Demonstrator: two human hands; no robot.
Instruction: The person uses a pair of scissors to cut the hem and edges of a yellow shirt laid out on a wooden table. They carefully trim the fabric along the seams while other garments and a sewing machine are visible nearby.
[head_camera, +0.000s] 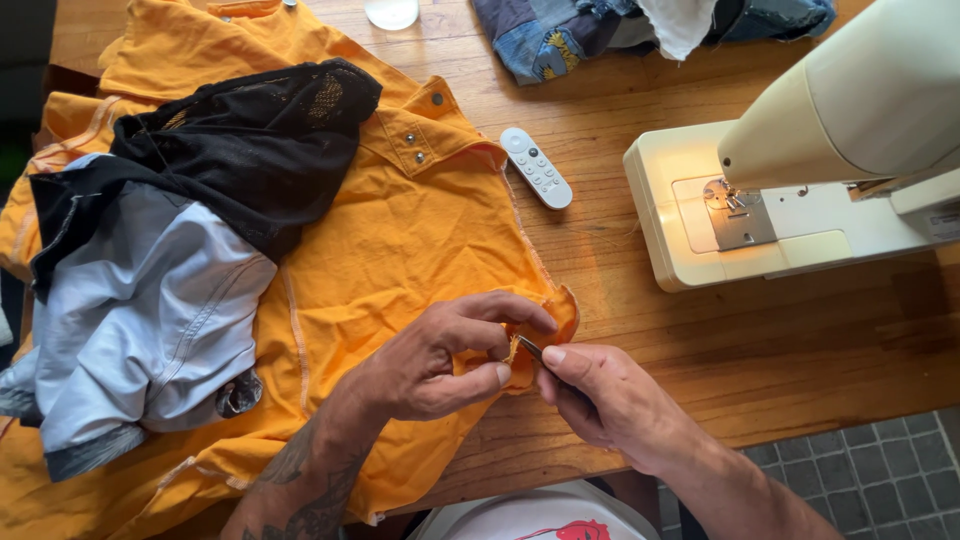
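- Your left hand (440, 360) pinches the near right corner of the orange cotton garment (400, 250) between thumb and fingers, and lifts a small fold of the raw edge.
- Your right hand (600, 400) is closed around a thin dark metal tool (530, 349); its tip touches the fold. I cannot tell which kind of tool it is.
- The work seems to be at an early or middle point: the right edge of the garment looks frayed and unfinished, and nothing lies under the needle of the cream plastic sewing machine (800, 190) at the far right.
- A black mesh cloth (260, 140) and a pale blue-grey smooth garment (140, 310) lie on the left part of the orange one.
- A small white remote control (536, 167) rests on the wooden table (760, 350), just beside the garment.
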